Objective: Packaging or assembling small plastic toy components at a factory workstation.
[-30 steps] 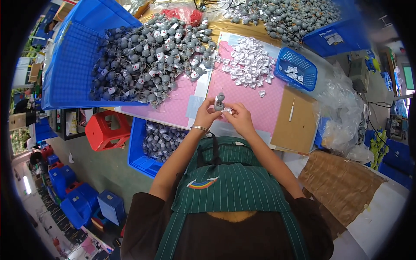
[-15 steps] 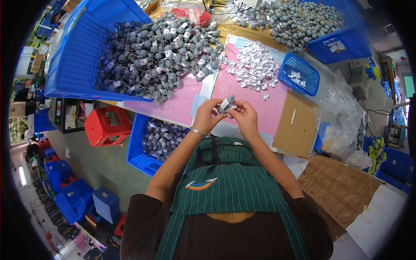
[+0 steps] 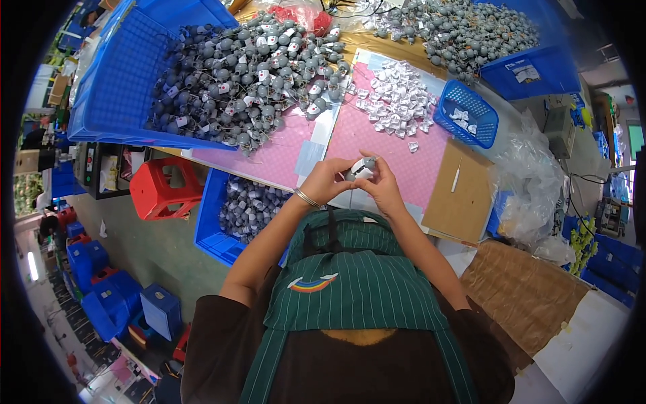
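My left hand (image 3: pixel 325 180) and my right hand (image 3: pixel 382 187) meet over the near edge of the pink mat, both closed on one small grey toy figure (image 3: pixel 364 166). A white piece shows on the figure, and my fingers cover much of the rest. Just beyond my hands lies a heap of small white pieces (image 3: pixel 398 101), with a single white piece (image 3: pixel 413 147) apart from it. Many similar grey figures (image 3: pixel 262 74), some with white pieces on them, pile up to the left, spilling from a blue crate (image 3: pixel 111 101) onto the table.
A small blue basket (image 3: pixel 481 138) holds several white pieces. A white pen-like tool (image 3: pixel 456 176) rests on brown cardboard (image 3: pixel 447 209). Beneath the table's left edge stands a blue bin (image 3: pixel 208 232) of grey parts, beside a red stool (image 3: pixel 151 188). Another blue crate (image 3: pixel 515 74) sits at the far right.
The grey figure has turned between my fingers and moved slightly right. My right fingers have shifted around it, and both hands remain close together.
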A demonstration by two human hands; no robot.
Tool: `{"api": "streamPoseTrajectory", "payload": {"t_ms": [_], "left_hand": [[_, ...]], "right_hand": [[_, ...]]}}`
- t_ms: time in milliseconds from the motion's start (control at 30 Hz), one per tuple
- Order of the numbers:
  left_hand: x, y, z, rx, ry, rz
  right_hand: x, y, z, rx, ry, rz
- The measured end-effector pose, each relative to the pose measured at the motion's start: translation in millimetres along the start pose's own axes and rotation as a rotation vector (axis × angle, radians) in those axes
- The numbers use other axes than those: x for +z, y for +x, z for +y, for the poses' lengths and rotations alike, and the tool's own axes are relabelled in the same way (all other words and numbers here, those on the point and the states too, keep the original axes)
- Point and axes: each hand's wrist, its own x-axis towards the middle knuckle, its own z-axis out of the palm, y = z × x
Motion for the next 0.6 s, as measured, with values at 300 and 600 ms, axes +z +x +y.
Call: {"api": "streamPoseTrajectory", "payload": {"t_ms": [300,600], "left_hand": [[24,-9,-26,-0.034,-0.207,-0.027],[30,-3,-28,-0.064,-0.01,0.19]], "right_hand": [[6,-7,15,0.078,0.271,0.041],[-1,7,11,0.16,0.195,-0.073]]}}
